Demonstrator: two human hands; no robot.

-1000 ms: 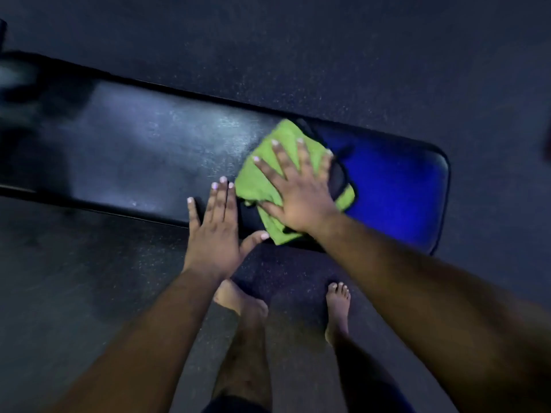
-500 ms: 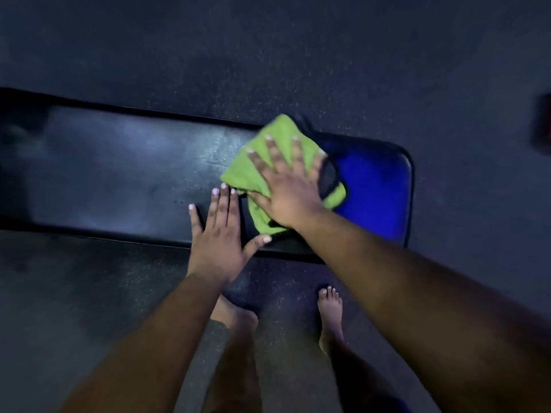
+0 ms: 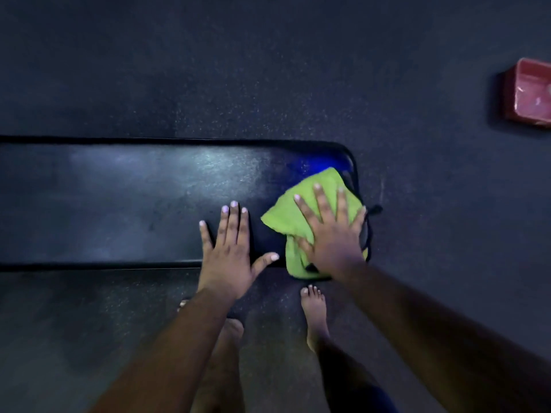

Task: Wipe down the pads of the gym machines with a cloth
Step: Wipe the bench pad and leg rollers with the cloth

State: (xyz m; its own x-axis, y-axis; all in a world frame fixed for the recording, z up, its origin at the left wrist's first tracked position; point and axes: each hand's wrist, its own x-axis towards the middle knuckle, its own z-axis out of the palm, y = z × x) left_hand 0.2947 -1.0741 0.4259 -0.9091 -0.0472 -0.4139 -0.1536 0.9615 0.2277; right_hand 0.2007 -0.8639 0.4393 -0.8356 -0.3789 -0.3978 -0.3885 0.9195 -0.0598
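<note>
Dark speckled floor [image 3: 268, 70]; black bench pad [image 3: 119, 204], red box [image 3: 530, 93].

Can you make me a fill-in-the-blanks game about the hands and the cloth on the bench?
1. The cloth under the right hand is the colour ____.
2. The left hand lies flat on the black ____, holding nothing.
3. The cloth sits at the ____ end of the bench pad as the camera sees it.
4. The box on the floor at the far right is ____.

Missing words: green; bench pad; right; red
</note>
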